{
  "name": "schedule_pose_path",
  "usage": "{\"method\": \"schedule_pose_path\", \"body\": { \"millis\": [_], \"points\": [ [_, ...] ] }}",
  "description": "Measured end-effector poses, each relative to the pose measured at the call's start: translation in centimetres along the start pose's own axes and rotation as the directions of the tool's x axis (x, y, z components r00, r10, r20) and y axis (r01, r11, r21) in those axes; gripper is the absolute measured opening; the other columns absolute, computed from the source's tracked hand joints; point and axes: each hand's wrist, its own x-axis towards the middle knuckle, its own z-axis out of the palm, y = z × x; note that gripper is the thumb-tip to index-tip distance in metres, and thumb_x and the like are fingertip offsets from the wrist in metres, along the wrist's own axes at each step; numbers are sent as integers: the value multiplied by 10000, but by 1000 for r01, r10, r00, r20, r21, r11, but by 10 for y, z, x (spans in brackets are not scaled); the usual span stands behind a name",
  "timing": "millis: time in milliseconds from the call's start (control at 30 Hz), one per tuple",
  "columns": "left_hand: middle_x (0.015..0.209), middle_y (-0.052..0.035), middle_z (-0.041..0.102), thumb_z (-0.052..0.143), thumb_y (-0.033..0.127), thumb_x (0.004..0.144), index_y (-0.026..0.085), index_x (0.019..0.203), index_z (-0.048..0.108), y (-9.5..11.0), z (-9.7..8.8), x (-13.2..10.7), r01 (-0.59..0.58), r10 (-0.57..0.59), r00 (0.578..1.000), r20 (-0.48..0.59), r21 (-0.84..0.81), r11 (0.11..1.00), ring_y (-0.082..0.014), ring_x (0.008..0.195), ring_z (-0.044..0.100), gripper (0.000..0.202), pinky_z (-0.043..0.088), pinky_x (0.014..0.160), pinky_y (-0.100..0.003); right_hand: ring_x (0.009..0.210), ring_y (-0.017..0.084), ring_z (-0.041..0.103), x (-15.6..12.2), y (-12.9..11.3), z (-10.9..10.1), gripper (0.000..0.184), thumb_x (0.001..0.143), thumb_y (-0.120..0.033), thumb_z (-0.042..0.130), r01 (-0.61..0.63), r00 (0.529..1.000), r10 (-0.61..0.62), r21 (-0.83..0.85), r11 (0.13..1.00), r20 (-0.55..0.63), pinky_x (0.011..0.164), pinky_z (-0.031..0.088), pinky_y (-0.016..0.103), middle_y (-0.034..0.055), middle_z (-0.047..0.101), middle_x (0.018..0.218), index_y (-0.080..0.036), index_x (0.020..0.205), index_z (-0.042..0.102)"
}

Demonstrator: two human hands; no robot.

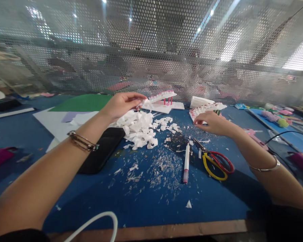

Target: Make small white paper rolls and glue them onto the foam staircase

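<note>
My left hand (122,105) reaches forward and pinches the near end of a white foam strip with pink posts (162,96), which stands on a white base (159,107). My right hand (212,122) rests, fingers curled, on the end of a second white notched strip (207,109) at the right. Between the hands lies a heap of white foam scraps (138,129). A white and pink pen (186,162) and scissors with red and yellow handles (215,161) lie on the blue table (146,198) near my right hand.
A black phone (101,151) lies under my left wrist. White and green sheets (80,104) sit at the back left. A perforated metal screen (151,50) closes the back. Coloured craft pieces (277,117), a black cable and a pink tool (255,137) are at the right.
</note>
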Motion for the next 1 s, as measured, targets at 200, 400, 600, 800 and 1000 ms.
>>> {"method": "schedule_pose_path", "body": {
  "millis": [200,400,600,800,1000],
  "points": [
    [1099,-105,575,452,231,847,110,1210,482,18,1,-4,5,-12,999,-31,-207,978,-94,781,514,384,432,779,-297,752,164,574,0,-4,-1,235,841,-311,415,-17,997,15,28,999,72,686,411,288,52,646,854,-183,899,603],
    [1087,-151,579,433,229,844,32,1197,477,13,-2,-1,2,-20,995,-96,-186,982,-104,805,542,406,435,779,-285,772,170,567,0,-8,-1,249,841,-312,413,-26,991,20,45,999,129,687,409,285,69,638,862,-171,914,606],
    [1003,-85,644,564,311,760,137,953,657,-14,-5,3,44,-45,999,14,63,997,-154,844,566,276,425,802,-295,771,170,560,-2,-6,-1,262,846,-314,401,-36,987,27,52,998,161,687,401,288,75,634,870,-166,929,601],
    [1019,-89,632,523,312,812,120,1031,598,-50,-18,10,68,-95,992,79,300,952,-181,884,579,301,445,829,-366,749,162,554,-4,-3,-2,244,841,-296,409,-37,980,25,61,997,199,672,392,286,69,636,855,-169,914,603],
    [1111,-83,531,500,293,861,135,1119,496,-101,-35,11,-19,-22,997,79,487,873,-201,946,554,302,482,790,-396,731,148,550,-5,-2,-6,252,846,-318,403,-26,972,5,87,996,233,646,389,269,55,634,843,-178,916,601]
  ]
}}
